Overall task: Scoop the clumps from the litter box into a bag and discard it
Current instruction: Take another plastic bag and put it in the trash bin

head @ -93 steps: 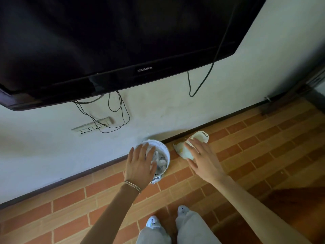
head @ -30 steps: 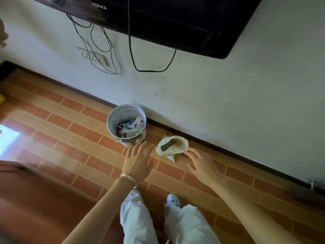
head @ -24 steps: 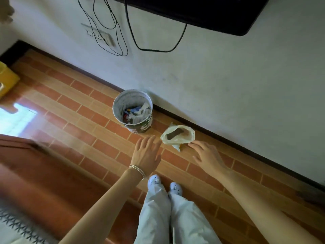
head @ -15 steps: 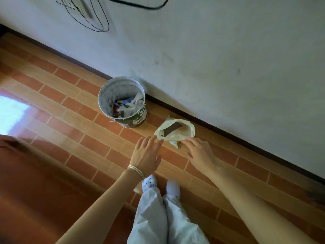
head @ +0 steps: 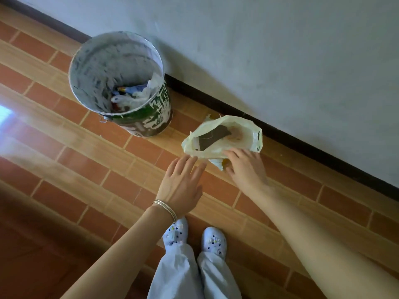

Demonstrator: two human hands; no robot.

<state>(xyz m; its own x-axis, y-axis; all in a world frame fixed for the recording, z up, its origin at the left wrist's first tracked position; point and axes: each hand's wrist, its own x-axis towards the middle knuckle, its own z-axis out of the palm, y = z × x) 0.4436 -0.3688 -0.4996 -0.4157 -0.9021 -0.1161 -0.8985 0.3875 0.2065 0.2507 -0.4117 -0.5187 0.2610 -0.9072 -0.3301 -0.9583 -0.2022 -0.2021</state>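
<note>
A paint-spattered bucket [head: 151, 119] stands upright on the brick-patterned floor [head: 64, 160] against the wall's dark skirting and serves as the rubbish bin, with crumpled wrappers and scraps lying in its bottom. To the right of the bucket and nearer the person, the left hand [head: 183, 182], with thin bangles [head: 166, 209] at the wrist, reaches forward with its fingers straight and spread. It holds nothing, and its tips are just short of the bag. The pale yellow plastic bag [head: 241, 130] is the thing to be thrown away. It lies on the floor just right of the bucket, close to the skirting and apart from the bucket's side, with its mouth gaping upward. A dark flat piece and brownish matter show inside. Further right of the bucket, the right hand [head: 246, 169] has the bag's near edge, with fingers laid over the plastic and the thumb curled under it in a light pinch. No litter box is in view. The risk lies in the lift. With the mouth wide open and only one edge gripped, the bag could tilt and spill its contents onto the floor. The thin plastic might tear or slip from the pinch, or the bag might catch the bucket's rim and fall outside it.
</note>
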